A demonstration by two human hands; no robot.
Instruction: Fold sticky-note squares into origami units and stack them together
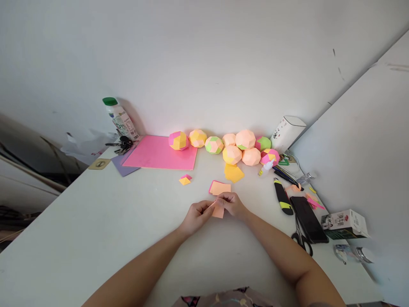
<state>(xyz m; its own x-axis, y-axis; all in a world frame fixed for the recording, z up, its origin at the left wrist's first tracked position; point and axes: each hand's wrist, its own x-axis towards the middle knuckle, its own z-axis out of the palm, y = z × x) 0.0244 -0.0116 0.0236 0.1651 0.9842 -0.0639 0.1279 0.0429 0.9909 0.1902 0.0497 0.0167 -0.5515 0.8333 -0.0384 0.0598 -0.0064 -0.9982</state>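
Both of my hands meet at the middle of the white table (96, 221) and pinch one small orange paper square (219, 211). My left hand (196, 216) grips its left edge with curled fingers. My right hand (232, 204) pinches its top right part. Just behind them lies a small stack of orange and pink paper squares (220, 187). A little folded pink and yellow piece (185, 179) rests to the left of that stack.
Several folded paper balls (231, 147) line the wall, with yellow squares (234, 172) in front. A pink sheet (159, 152), keys (123, 144) and a bottle (119, 117) sit at the back left. At the right lie a glue bottle (266, 167), a highlighter (283, 197), a phone (308, 219), scissors (302, 238) and a carton (347, 224).
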